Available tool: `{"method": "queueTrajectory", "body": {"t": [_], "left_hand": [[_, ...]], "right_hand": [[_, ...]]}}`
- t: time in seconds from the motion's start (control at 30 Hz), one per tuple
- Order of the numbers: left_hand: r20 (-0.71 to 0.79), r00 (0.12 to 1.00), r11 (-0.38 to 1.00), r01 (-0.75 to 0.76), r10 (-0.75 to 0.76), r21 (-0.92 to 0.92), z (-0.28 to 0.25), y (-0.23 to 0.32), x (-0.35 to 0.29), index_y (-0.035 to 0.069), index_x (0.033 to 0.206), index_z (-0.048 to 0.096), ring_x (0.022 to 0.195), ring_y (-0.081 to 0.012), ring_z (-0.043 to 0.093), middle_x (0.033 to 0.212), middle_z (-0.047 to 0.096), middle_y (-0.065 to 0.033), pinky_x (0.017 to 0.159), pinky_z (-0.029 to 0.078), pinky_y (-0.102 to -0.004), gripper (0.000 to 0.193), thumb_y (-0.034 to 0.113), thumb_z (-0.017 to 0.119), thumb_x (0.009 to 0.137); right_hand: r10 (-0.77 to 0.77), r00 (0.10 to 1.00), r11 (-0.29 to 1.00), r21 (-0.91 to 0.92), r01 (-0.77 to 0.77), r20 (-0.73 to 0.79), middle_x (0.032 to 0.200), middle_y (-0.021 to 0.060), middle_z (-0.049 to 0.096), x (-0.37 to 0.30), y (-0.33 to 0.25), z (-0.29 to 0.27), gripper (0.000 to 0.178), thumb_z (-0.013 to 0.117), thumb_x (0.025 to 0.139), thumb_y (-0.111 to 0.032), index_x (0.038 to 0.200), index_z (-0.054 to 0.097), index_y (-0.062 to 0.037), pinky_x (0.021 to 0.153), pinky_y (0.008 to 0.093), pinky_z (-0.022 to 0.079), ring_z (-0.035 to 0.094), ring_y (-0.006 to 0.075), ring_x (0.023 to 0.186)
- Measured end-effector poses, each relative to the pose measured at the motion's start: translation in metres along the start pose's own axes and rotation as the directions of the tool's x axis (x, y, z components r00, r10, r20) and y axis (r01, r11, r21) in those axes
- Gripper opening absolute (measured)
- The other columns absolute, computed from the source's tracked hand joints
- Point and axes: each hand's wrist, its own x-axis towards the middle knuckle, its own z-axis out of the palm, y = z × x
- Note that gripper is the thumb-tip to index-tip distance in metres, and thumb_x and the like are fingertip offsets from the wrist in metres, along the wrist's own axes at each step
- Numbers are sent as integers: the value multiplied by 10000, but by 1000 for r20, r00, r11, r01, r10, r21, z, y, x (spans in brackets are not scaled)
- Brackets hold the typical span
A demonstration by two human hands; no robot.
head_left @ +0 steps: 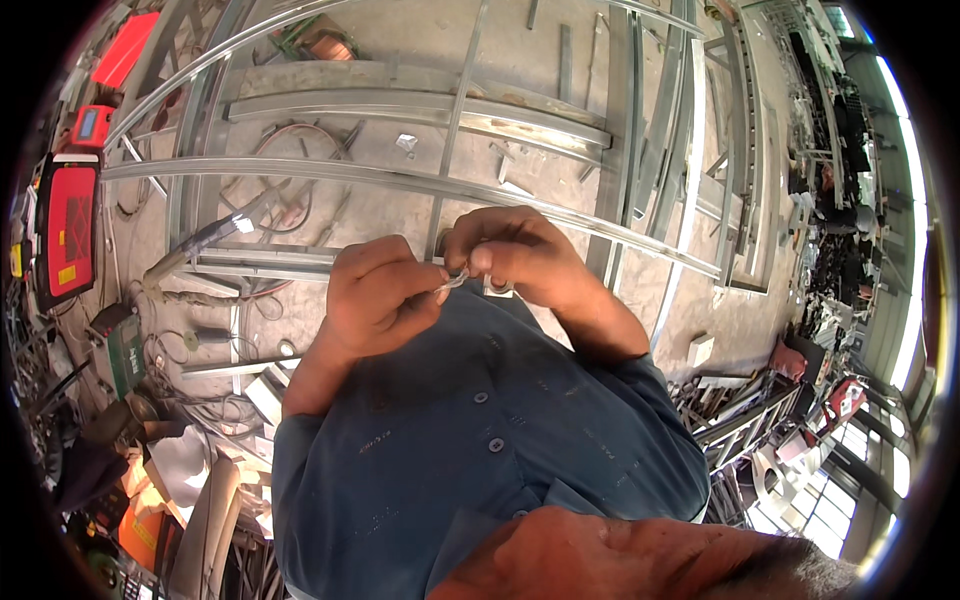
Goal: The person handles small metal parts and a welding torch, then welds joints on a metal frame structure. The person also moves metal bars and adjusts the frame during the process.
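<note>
At the frame's centre, the left hand (383, 297) and right hand (522, 256), fingers curled, pinch a small shiny piece (456, 282) (too small to identify) near a metal rail (400, 179); apparently fingertip work, calling for steady grip.

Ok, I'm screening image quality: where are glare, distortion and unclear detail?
In the head view, the window strip at right glares white; the long metal bar bows, and the corners go black; the small shiny piece between the left hand and right hand is hard to make out.
</note>
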Motion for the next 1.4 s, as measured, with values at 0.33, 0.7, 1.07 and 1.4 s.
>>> {"method": "queueTrajectory", "body": {"t": [0.33,0.7,1.07,1.4], "left_hand": [[64,998,999,-32,30,36,-6,0,4,72,888,681,506,-189,520,654,536,-34,441,383,-325,241,17,803,687],[103,994,1000,26,-28,16,-5,2,5,82,861,681,510,-196,528,651,534,-36,443,387,-333,224,20,803,683],[159,986,997,54,-45,-49,-3,2,8,77,848,674,517,-203,531,666,543,-41,452,400,-337,241,-12,799,663],[193,975,990,-85,105,-109,-2,-3,7,64,826,651,503,-210,510,656,521,-35,450,380,-345,250,-20,782,629]], "right_hand": [[-66,978,878,-453,152,200,845,18,646,4,-28,-13,121,742,862,-97,919,706,3,662,267,448,583,104,771],[-46,964,805,-562,190,261,845,47,659,7,-32,-15,120,741,856,-102,917,718,-2,664,284,470,617,132,766],[-30,965,805,-566,178,261,785,29,627,9,-25,-17,127,713,863,-122,883,690,1,611,284,434,560,105,700],[246,960,910,-373,-180,136,693,-7,575,8,-21,-5,205,691,870,-202,882,674,2,563,265,388,491,81,635]]}}
